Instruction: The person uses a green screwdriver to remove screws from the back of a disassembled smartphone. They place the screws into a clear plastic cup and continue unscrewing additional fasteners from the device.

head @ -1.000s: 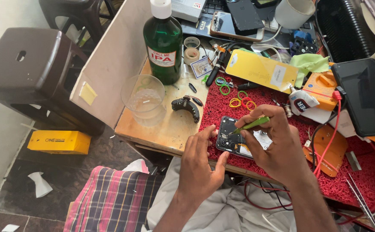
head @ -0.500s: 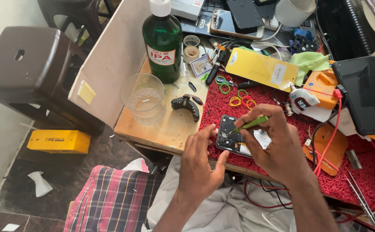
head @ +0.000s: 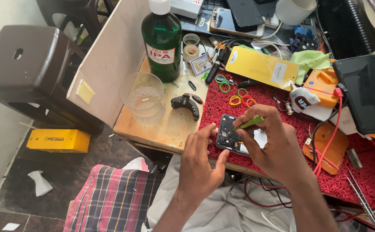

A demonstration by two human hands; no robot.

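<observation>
Bench (head: 170, 129): wood, red mat (head: 282, 103) over its right part.
Bottle (head: 161, 43): green, capped, liquid near full.
Cup (head: 142, 98): clear plastic, seems empty.
Phone (head: 234, 135): back off, on the mat's near edge; light, stiff, likely fragile inside, best held by its edges.
Left hand (head: 200, 163): fingertips pinning the phone's left edge.
Right hand (head: 273, 144): fingers pinched on green tweezers (head: 247, 124), tip in the phone.

One head-worn camera looks steeply down, close over the cluttered workbench (head: 170, 129) and lap.
</observation>
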